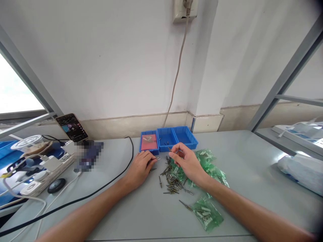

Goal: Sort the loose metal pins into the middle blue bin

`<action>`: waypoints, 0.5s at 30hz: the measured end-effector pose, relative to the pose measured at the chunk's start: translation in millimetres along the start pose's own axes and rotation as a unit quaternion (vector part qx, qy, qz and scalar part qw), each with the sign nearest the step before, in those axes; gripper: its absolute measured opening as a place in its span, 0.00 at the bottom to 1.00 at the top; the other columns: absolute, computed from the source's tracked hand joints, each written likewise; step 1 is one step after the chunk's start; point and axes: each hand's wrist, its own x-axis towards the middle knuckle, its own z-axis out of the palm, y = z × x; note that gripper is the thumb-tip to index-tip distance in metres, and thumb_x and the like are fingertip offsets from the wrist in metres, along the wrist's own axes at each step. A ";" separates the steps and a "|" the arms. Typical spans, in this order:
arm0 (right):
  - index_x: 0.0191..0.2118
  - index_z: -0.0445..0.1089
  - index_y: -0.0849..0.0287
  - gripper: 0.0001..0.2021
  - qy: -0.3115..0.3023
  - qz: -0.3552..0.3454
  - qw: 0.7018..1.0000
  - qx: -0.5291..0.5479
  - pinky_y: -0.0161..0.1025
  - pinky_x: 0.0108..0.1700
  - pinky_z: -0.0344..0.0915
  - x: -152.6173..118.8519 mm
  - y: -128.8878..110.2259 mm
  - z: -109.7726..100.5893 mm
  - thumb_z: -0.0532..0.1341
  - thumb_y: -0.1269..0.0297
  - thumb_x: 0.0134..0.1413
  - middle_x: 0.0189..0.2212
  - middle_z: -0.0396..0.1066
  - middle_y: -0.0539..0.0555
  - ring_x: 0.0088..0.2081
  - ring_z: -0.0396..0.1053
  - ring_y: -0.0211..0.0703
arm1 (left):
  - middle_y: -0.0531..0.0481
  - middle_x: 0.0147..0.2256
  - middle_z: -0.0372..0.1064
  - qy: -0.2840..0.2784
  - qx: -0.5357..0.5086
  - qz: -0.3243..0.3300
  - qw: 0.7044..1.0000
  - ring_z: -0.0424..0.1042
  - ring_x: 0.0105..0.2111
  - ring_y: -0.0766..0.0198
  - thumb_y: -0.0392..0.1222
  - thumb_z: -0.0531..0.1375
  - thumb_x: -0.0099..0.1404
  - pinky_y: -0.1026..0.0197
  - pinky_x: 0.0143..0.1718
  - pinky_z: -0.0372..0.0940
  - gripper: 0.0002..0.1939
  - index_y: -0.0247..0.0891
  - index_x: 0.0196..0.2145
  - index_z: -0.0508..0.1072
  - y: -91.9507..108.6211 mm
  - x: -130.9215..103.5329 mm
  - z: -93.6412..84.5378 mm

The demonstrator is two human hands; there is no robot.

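My left hand (pixel 140 168) rests low over the table, thumb and forefinger pinching thin metal pins (pixel 158 158) whose tips stick out to the right. My right hand (pixel 187 164) is closed in a pinch on a small brownish metal pin (pixel 169 149), in front of the blue bins. Between and below my hands lies a loose pile of metal pins (pixel 173 185), some with thicker ends. Under and beside my right wrist are green plastic bags (pixel 217 173). Nearer me lies another green bag (pixel 208 215) with pale and metal pieces inside.
Against the wall stand blue bins (pixel 185 136); the left one holds a red sheet (pixel 148 142) with a small clear bag on it. A black cable (pixel 101 189) crosses the left side. Further left are a propped phone (pixel 72 127) and power strip (pixel 47 174). A white package (pixel 301 171) lies right.
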 end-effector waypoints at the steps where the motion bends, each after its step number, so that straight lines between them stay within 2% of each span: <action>1: 0.37 0.66 0.54 0.13 -0.002 -0.011 1.000 -0.006 0.37 0.30 0.58 0.2 0.4 -0.2 0.68 0.53 0.61 0.28 0.64 0.46 0.28 0.61 0.39 | 0.49 0.40 0.73 0.000 -0.002 -0.001 1.000 0.70 0.41 0.58 0.43 0.55 0.80 0.55 0.46 0.61 0.10 0.40 0.40 0.72 -0.3 -0.1 0.0; 4: 0.36 0.68 0.55 0.13 -0.015 -0.021 1.000 -0.014 0.36 0.31 0.59 0.0 0.0 0.1 0.69 0.54 0.60 0.32 0.66 0.47 0.30 0.61 0.38 | 0.49 0.41 0.74 0.001 -0.005 -0.001 1.000 0.70 0.41 0.58 0.42 0.57 0.79 0.54 0.46 0.61 0.08 0.40 0.40 0.72 -1.0 -0.3 0.0; 8: 0.38 0.69 0.55 0.15 -0.036 0.038 0.998 0.019 0.36 0.29 0.58 -0.9 -2.1 1.8 0.66 0.49 0.63 0.26 0.63 0.45 0.26 0.60 0.37 | 0.49 0.41 0.74 0.006 -0.003 0.009 1.000 0.70 0.41 0.57 0.42 0.59 0.78 0.54 0.46 0.61 0.07 0.40 0.40 0.73 -1.9 -0.8 0.5; 15: 0.28 0.61 0.56 0.24 0.022 0.112 0.986 0.120 0.33 0.24 0.54 6.8 -0.3 -0.3 0.66 0.41 0.60 0.21 0.57 0.43 0.22 0.54 0.33 | 0.49 0.41 0.75 0.007 0.003 0.028 1.000 0.70 0.41 0.58 0.43 0.56 0.80 0.54 0.46 0.61 0.10 0.39 0.41 0.74 -1.6 -1.2 0.6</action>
